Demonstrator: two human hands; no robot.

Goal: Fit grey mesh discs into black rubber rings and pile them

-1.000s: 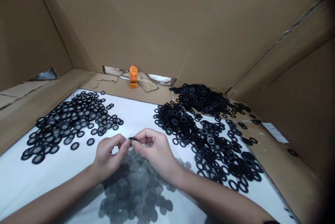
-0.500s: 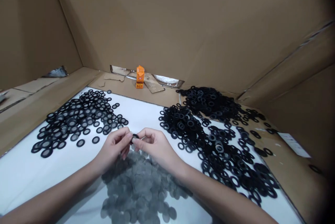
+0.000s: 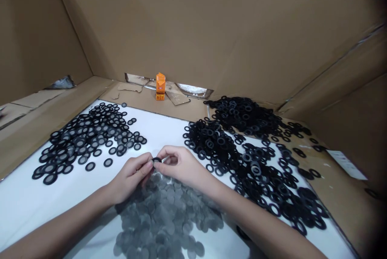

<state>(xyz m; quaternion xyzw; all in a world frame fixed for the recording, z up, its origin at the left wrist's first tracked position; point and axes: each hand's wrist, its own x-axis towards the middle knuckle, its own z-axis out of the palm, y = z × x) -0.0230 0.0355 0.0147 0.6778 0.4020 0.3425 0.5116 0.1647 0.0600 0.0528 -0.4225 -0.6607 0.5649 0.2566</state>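
Observation:
Between the fingertips of both hands is a black rubber ring [image 3: 157, 159], held above the middle of the white board. My left hand [image 3: 133, 175] pinches its left side, and my right hand [image 3: 180, 165] pinches its right side. Whether a grey disc sits inside the ring I cannot make out. Below the hands spreads a heap of thin grey mesh discs [image 3: 163, 214]. At the left lie black rings with grey discs in their centres [image 3: 90, 130]. To the right is a large pile of black rings with open centres [image 3: 260, 174].
The white board [image 3: 27, 210] rests on cardboard, with tall cardboard walls [image 3: 193, 29] behind and at the sides. A small orange carton [image 3: 160, 85] stands at the back. More black rings [image 3: 244, 115] are heaped beyond the board, and a white paper label [image 3: 347, 163] lies at the right.
Both hands stay together at the ring, which now shows more of its rim between the fingers. The view has shifted slightly; the piles look the same.

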